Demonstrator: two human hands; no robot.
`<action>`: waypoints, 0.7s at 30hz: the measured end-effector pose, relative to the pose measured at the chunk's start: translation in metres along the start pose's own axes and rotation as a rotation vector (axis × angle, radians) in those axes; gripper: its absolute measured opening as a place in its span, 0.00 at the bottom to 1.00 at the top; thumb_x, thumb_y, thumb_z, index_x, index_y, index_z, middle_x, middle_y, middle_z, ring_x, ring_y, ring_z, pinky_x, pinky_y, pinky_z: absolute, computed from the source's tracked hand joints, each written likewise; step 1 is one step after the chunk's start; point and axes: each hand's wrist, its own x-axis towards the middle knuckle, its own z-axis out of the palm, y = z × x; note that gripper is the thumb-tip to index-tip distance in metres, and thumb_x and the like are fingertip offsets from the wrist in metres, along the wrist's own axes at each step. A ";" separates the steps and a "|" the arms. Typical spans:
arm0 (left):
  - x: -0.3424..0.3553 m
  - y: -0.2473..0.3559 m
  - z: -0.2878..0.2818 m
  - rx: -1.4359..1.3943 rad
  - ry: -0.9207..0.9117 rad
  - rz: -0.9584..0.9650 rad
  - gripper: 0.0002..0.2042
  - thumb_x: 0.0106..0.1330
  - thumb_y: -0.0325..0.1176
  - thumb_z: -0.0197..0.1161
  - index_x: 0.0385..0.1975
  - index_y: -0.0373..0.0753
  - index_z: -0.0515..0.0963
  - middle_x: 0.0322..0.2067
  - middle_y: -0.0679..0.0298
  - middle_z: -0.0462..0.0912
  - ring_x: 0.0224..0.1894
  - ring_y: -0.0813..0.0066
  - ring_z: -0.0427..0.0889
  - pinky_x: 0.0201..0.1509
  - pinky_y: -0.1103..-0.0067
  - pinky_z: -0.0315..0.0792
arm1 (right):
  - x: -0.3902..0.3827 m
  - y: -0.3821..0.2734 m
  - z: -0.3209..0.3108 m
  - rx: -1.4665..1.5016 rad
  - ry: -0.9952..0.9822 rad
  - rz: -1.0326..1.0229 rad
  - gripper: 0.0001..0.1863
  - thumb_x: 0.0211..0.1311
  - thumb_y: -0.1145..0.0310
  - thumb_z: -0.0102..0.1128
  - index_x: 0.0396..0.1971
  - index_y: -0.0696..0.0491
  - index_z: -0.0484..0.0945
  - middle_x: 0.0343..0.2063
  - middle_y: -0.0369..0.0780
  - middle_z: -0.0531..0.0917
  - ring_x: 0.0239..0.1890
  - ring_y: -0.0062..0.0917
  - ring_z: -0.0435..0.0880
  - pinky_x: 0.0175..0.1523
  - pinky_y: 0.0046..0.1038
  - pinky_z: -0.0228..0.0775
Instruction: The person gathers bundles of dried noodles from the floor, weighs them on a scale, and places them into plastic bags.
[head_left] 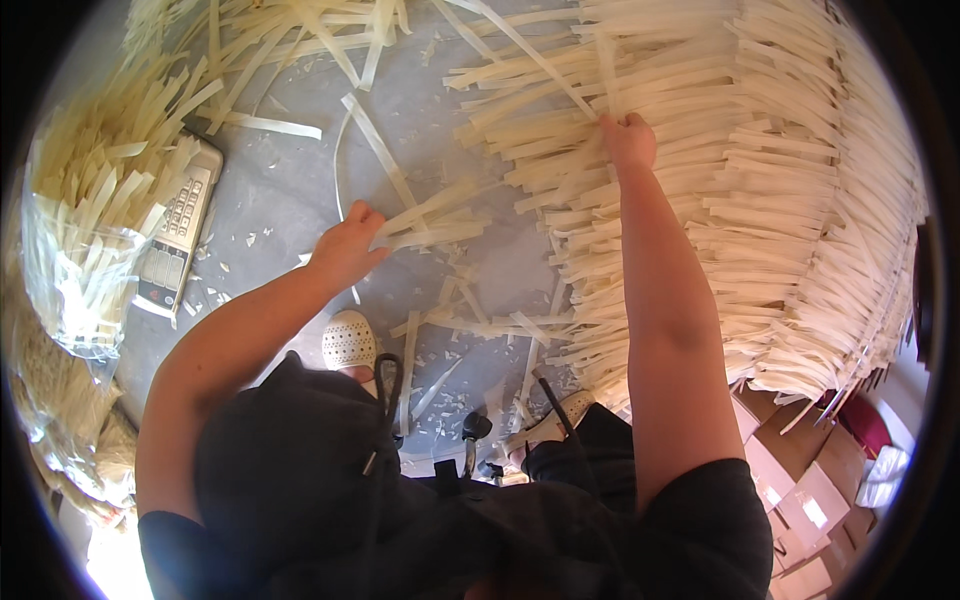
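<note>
My left hand (345, 245) is closed on a small bunch of pale flat strips (440, 222) that look like dried wide noodles. The bunch fans out to the right, above the grey floor. Farther right and away from me, my right hand (630, 142) reaches to the edge of a big layered pile of the same strips (690, 215). Its fingers are curled around strip ends, though what exactly lies in them is partly hidden. A long loose strip (540, 62) runs down to these fingers from the upper left.
At left, a clear plastic bag (75, 290) full of strips stands against a grey scale with buttons (183, 215). Loose strips (375, 150) and broken bits litter the grey floor (280, 185). Cardboard boxes (815, 500) are stacked at lower right. My white shoe (349, 342) is below my left hand.
</note>
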 end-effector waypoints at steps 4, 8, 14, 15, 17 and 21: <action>-0.006 0.001 -0.016 -0.150 -0.114 -0.070 0.12 0.59 0.33 0.62 0.41 0.42 0.73 0.38 0.59 0.74 0.39 0.60 0.78 0.41 0.70 0.72 | -0.056 -0.031 -0.005 0.734 -0.054 -0.082 0.15 0.55 0.66 0.55 0.42 0.55 0.74 0.21 0.41 0.78 0.22 0.26 0.75 0.30 0.26 0.69; -0.017 0.000 -0.018 -0.878 0.071 -0.043 0.09 0.61 0.35 0.61 0.39 0.41 0.75 0.30 0.67 0.78 0.31 0.76 0.76 0.35 0.79 0.70 | -0.149 -0.052 -0.012 0.979 -0.274 -0.049 0.09 0.59 0.74 0.49 0.39 0.55 0.74 0.17 0.33 0.73 0.18 0.13 0.68 0.23 0.17 0.60; -0.006 -0.015 -0.031 -0.621 0.113 -0.416 0.21 0.59 0.47 0.63 0.46 0.39 0.77 0.38 0.62 0.75 0.39 0.74 0.75 0.45 0.79 0.69 | -0.233 -0.031 0.037 0.896 -0.498 0.425 0.08 0.62 0.67 0.54 0.34 0.56 0.76 0.16 0.35 0.73 0.14 0.16 0.69 0.19 0.20 0.59; -0.005 -0.020 -0.026 -0.483 0.195 -0.323 0.22 0.58 0.49 0.63 0.45 0.39 0.78 0.42 0.59 0.74 0.41 0.70 0.75 0.47 0.76 0.69 | -0.244 -0.024 0.049 0.884 -0.568 0.518 0.08 0.63 0.66 0.54 0.32 0.56 0.76 0.16 0.35 0.74 0.14 0.17 0.70 0.19 0.21 0.60; 0.002 -0.031 -0.023 -0.251 0.378 -0.209 0.23 0.58 0.52 0.62 0.44 0.39 0.78 0.47 0.55 0.73 0.45 0.63 0.75 0.51 0.71 0.69 | -0.254 -0.021 0.067 0.878 -0.513 0.484 0.09 0.63 0.66 0.53 0.32 0.57 0.76 0.19 0.40 0.77 0.15 0.23 0.73 0.20 0.25 0.63; 0.036 -0.047 -0.028 -0.251 0.598 -0.240 0.24 0.58 0.53 0.61 0.43 0.38 0.78 0.51 0.53 0.70 0.50 0.56 0.72 0.55 0.68 0.67 | -0.246 -0.034 0.115 0.619 -0.316 0.050 0.08 0.61 0.69 0.52 0.33 0.58 0.76 0.23 0.47 0.79 0.25 0.40 0.78 0.30 0.34 0.70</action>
